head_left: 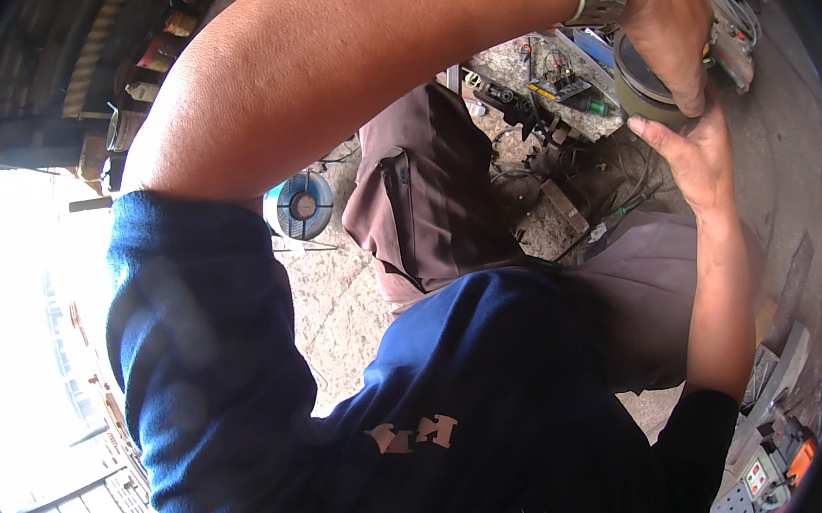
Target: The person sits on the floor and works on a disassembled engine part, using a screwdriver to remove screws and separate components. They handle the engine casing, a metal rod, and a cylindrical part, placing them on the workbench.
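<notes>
- Two hands meet on a round dark metal disc (645,80): left hand (669,24), fingers curled over its top rim; right hand (696,158), fingers spread flat just beneath.
- Risk, as a judgement: the disc could slip off the fingertips, being only cupped from below.
- Below the fingers, a rough concrete floor (331,293) holds scattered tools (553,88) and a blue wire coil (304,207).

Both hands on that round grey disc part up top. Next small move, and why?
Probably seat it square with a small press-and-turn before letting go. The left hand lies cupped over the top of the round grey disc part, while the right hand only touches its lower edge with its fingertips, so there's no firm grip yet. The mount beneath is hidden.
</notes>
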Tool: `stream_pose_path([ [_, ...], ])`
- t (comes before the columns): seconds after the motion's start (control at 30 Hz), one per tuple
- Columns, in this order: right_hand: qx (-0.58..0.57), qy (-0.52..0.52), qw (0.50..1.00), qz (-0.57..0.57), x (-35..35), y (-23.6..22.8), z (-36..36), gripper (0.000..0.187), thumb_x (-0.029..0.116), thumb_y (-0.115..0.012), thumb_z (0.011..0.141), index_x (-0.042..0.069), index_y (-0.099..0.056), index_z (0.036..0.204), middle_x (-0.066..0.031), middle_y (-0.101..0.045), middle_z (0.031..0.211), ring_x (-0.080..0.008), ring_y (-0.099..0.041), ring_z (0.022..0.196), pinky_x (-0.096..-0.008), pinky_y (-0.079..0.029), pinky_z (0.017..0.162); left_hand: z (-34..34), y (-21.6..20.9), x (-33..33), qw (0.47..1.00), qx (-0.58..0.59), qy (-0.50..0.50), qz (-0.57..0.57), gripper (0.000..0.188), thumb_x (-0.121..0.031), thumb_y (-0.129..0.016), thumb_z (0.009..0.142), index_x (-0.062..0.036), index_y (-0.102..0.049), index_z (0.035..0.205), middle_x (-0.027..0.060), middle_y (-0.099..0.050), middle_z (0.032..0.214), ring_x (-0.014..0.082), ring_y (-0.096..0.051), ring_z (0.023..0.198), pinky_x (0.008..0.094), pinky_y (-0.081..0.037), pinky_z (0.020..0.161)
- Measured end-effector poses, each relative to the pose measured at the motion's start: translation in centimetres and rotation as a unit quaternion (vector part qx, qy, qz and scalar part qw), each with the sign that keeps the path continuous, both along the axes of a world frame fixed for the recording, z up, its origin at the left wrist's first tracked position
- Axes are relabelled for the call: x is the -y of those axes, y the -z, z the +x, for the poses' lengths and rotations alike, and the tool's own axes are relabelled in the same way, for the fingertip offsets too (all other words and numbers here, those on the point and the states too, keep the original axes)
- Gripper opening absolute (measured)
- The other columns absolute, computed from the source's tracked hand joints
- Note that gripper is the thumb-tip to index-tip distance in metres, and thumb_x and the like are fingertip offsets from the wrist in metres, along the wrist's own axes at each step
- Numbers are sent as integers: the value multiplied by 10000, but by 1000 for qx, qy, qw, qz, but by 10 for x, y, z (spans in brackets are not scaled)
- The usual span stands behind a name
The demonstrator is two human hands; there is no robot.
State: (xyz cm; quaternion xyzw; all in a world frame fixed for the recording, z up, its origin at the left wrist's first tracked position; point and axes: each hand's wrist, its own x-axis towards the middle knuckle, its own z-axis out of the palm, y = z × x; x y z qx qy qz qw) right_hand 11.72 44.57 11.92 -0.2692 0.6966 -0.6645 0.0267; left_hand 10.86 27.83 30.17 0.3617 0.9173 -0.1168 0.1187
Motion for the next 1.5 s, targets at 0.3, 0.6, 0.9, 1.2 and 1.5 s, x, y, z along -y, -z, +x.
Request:
stream_pose_path([
  [0.3,18,-32,998,-56,8,7,3,756,30,-850,766,6,-461,1415,-102,-642,1273,-185,-644,1134,-355,-505,1037,11,-35,55,926,241,-99,272,603,-456,-754,811,56,-701,1125,192,-751,994,278,-716,903,401,-591,813],
  [0.6,-16,30,997,-72,-11,-18,14,956,140,-964,669,-28,-424,1439,-147,-647,1316,-234,-627,1246,-387,-482,1097,-22,45,139,840,121,-172,500,714,-370,-749,890,31,-537,1442,128,-655,1313,194,-613,1181,347,-484,1039],
  [0.9,-182,7,982,-42,-25,-73,45,1133,218,-1004,627,-18,-342,1516,-203,-552,1439,-296,-565,1336,-427,-445,1141,26,177,108,719,272,-250,589,708,-300,-855,838,29,-559,1390,160,-719,1203,203,-724,995,332,-579,870],
  [1.2,-261,104,938,-204,27,-142,67,882,201,-959,706,-155,-495,1366,-305,-662,1193,-371,-674,1159,-487,-530,1028,20,271,81,791,265,-189,519,775,-431,-814,790,24,-575,1370,267,-686,1237,389,-668,1166,428,-516,996],
  [1.5,-481,42,867,-126,18,-179,38,743,217,-878,786,-226,-540,1276,-321,-681,1123,-413,-695,1069,-507,-556,951,21,296,82,805,260,-163,507,742,-407,-778,827,41,-549,1372,269,-668,1259,397,-656,1178,425,-511,993],
])
